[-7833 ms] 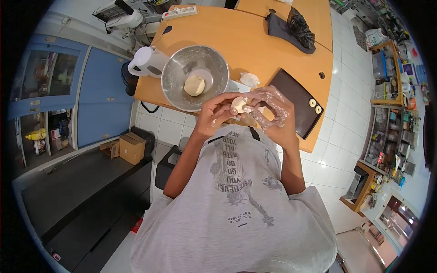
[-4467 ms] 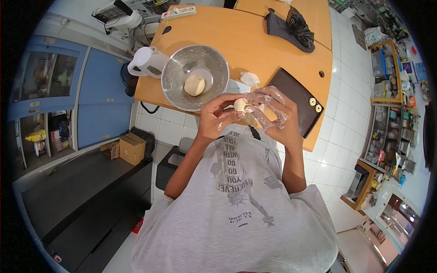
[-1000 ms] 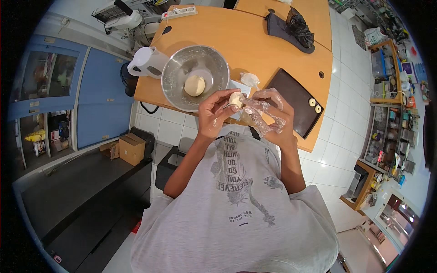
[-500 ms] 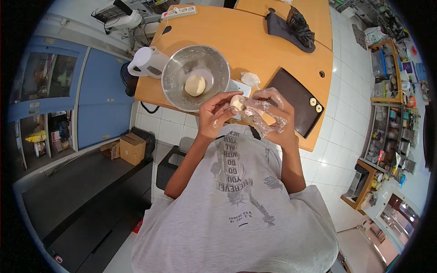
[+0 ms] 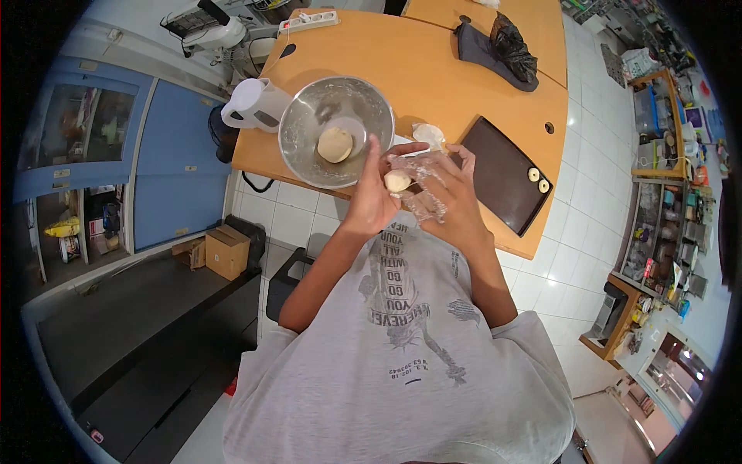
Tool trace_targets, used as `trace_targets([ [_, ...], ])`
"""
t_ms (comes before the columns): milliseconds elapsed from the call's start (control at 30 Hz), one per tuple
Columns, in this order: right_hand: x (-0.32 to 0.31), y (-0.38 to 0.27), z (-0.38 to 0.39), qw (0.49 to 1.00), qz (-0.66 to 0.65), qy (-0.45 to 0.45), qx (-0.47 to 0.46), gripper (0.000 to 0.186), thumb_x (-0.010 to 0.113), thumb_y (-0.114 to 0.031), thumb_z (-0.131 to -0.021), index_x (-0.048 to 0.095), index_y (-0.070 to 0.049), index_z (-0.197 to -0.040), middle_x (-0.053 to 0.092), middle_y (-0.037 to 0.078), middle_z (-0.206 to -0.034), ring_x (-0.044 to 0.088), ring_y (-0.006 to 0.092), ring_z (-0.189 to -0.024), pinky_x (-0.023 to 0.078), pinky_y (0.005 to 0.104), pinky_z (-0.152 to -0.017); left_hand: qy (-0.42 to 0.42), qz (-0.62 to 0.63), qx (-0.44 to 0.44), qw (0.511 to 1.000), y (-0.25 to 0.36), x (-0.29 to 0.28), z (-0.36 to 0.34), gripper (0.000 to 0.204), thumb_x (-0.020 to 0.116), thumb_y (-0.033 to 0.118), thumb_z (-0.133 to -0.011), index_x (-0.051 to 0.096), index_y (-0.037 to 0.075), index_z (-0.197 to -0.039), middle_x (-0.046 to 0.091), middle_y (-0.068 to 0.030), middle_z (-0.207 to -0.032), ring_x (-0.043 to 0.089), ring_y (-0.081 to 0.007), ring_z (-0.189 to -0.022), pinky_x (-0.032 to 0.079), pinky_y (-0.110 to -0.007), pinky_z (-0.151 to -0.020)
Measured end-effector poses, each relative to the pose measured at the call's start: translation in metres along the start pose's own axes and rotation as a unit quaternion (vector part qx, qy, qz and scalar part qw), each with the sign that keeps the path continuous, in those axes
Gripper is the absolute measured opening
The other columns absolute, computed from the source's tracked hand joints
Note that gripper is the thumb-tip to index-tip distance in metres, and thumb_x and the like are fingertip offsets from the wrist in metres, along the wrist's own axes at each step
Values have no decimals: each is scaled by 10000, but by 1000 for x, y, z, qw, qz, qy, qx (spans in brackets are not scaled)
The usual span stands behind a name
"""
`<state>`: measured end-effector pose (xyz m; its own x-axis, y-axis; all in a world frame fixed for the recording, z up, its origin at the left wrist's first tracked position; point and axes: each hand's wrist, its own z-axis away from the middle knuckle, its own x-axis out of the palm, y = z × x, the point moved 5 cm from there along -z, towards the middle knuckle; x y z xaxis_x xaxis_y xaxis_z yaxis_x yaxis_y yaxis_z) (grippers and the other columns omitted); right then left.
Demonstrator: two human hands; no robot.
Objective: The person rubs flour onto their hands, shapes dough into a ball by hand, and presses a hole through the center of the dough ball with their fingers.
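A small pale piece of dough [image 5: 398,182] lies between my two hands in front of my chest. My left hand [image 5: 369,199] cups it from the left, with the thumb raised. From the right, my right hand [image 5: 442,189] curves over it, the fingers bent and meeting the left fingers. A crinkled whitish film or residue covers the right fingers; which of the two, I cannot tell. Just beyond the hands stands a steel bowl [image 5: 297,166] with a larger round lump of dough [image 5: 335,145] inside. Two small dough rings [image 5: 539,180] sit on a dark baking tray [image 5: 498,166] to the right.
A white kettle [image 5: 251,103] stands left of the bowl on the wooden table [image 5: 402,62]. Behind my hands is a small whitish plastic bag [image 5: 427,136]. Farther off lie a power strip [image 5: 309,21], a dark cloth item [image 5: 483,54] and a black plastic bag [image 5: 512,50].
My left hand has turned, its palm now more open and thumb up. The right hand has come left and folded over the dough, which has shifted slightly.
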<state>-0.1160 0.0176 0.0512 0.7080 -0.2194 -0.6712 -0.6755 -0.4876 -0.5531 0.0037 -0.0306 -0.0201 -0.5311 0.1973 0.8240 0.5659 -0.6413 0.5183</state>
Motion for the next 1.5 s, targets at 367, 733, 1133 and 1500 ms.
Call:
trace_targets([
  [367,-11,11,-7,979,-130,152,38,384,707,-96,-902,680,-15,-1276,655,175,-1368,583,382,-1338,299,582,-1201,65,89,-40,993,-1,26,-5,667,310,494,-1125,388,-23,-1539,494,-194,-1536,500,-321,-1420,470,-380,-1148],
  [733,41,-15,-26,984,-140,106,-35,414,665,-96,-854,675,31,-1248,573,256,-1444,556,471,-1316,408,525,-1152,61,-5,63,996,-9,39,-5,664,281,495,-1128,365,-12,-1547,439,-166,-1589,453,-269,-1452,382,-402,-1207],
  [1133,48,1,-19,947,-291,133,3,341,599,-49,-861,679,26,-1184,604,270,-1397,532,466,-1357,389,518,-1173,-73,-8,106,992,-6,42,-7,682,220,476,-1131,160,28,-1641,240,-141,-1701,241,-247,-1564,201,-369,-1283],
  [1500,35,16,-8,970,-192,127,79,402,627,-48,-877,663,28,-1270,587,253,-1429,538,450,-1362,396,515,-1161,-40,-48,83,995,-25,44,-3,689,235,459,-1129,155,-1,-1636,145,-193,-1715,223,-312,-1574,180,-377,-1298],
])
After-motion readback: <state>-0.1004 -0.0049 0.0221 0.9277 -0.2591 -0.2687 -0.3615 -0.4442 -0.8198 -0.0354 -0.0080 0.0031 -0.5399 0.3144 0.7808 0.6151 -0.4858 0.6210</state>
